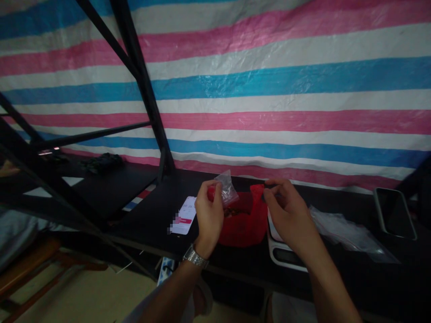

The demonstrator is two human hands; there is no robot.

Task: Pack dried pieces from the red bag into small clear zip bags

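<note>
My left hand [209, 211] is closed on a small clear plastic bag [226, 187] with something red inside, held above a red plastic bag [244, 224] that sits on the black table [161, 211]. The right hand [284, 208] pinches the upper right edge of the red bag, with a small dark thing at the fingertips that I cannot make out. A metal watch [194, 256] is on my left wrist.
A white scale [283, 253] stands under my right forearm. Clear plastic bags [346, 231] lie to its right, and a dark phone [393, 211] lies at the far right. A white and pink card [184, 215] lies left of the hands. Black metal frame bars [144, 89] rise on the left before a striped tarp [286, 80].
</note>
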